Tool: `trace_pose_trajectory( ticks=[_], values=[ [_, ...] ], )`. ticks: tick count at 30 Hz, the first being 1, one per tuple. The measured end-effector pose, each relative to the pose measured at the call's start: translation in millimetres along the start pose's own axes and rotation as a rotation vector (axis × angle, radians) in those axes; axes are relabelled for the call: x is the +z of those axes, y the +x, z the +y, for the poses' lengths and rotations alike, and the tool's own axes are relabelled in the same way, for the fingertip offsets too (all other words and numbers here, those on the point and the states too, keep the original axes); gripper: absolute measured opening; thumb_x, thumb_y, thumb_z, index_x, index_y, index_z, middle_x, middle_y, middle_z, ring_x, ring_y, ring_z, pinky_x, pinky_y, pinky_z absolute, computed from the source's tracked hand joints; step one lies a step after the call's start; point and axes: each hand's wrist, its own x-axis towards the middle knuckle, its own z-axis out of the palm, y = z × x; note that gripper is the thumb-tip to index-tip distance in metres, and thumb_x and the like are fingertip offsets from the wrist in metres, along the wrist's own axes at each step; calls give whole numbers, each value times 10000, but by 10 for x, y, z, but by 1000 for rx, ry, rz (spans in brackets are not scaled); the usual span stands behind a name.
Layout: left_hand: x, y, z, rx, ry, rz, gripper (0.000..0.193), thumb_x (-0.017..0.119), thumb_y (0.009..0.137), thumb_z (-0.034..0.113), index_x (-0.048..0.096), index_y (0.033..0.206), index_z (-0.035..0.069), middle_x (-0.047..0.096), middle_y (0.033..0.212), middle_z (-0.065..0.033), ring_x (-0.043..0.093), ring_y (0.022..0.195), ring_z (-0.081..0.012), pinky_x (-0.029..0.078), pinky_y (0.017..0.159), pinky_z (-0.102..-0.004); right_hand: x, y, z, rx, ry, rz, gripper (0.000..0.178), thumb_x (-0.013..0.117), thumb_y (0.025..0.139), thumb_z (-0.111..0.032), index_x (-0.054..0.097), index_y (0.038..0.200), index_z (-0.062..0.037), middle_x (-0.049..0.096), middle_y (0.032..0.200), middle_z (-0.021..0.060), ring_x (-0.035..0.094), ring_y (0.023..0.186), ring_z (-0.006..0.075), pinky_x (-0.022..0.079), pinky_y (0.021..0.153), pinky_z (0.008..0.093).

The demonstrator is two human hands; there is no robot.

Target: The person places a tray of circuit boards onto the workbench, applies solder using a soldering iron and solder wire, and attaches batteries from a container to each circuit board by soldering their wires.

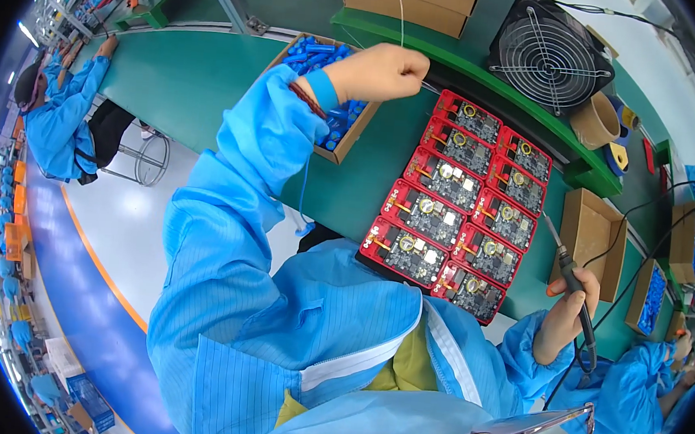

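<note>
My left hand (379, 74), with a blue strap at its wrist, is closed above the far left corner of the boards. A thin pale solder wire (401, 17) runs down from above to its fingers, which hide the end. At the right, my right hand (570, 312) is wrapped round a soldering iron (567, 275), its tip pointing up and left beside the right column. Between my hands lie two columns of green-black circuit boards (433, 218) in red cases (373, 237). Many boards bear a yellow-ringed round part. The iron's tip appears just apart from the cases.
Behind my left hand stands a carton (357, 136) of blue cylindrical parts (334, 126). A black fan (549, 61) and a brown cup-shaped container (596, 121) stand beyond a green rail (458, 50). A cardboard box (604, 225) and black cables lie at the right. Co-workers sit at both sides.
</note>
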Motion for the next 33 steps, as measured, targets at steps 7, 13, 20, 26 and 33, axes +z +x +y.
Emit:
trace_pose_trajectory(
  ticks=[7, 13, 20, 26, 33],
  values=[
    [-201, -252, 12, -36, -332, 458, 121, 535, 891, 154, 573, 828, 59, 553, 789, -2, 525, 731, -91, 439, 677, -243, -45, -16, 45, 6, -20, 22, 392, 473, 968, -362, 556, 1073, 7, 535, 693, 69, 522, 645, 131, 400, 627, 267],
    [-1408, -1606, 488, 391, 291, 1473, 118, 608, 787, -69, 606, 891, -13, 632, 799, -90, 637, 749, -177, 534, 665, -272, -41, 32, 32, 19, 24, 41, 409, 478, 966, -375, 552, 1075, 13, 531, 697, 73, 517, 648, 140, 407, 651, 273],
    [-1562, -2682, 1835, 996, 672, 1604, 331, 494, 892, 265, 613, 750, -9, 589, 652, -105, 567, 566, -185, 465, 522, -302, 46, 156, 151, 17, 117, -5, 449, 497, 963, -388, 544, 1098, 37, 523, 759, 85, 513, 664, 143, 401, 616, 263],
    [-806, -2727, 1630, 218, 794, 1436, 262, 460, 935, 158, 575, 1020, -61, 574, 771, -69, 532, 656, -125, 446, 622, -267, 144, 121, 49, -40, 182, -30, 436, 500, 961, -389, 555, 1095, 23, 538, 790, 89, 521, 700, 152, 409, 624, 271],
    [-160, -1837, 316, -545, -359, 690, 149, 617, 876, 136, 663, 926, 4, 518, 676, -11, 468, 642, -109, 374, 587, -260, 126, 30, -65, -85, 103, -111, 434, 502, 959, -388, 566, 1095, 19, 566, 817, 108, 530, 714, 162, 414, 657, 290]
  ],
)
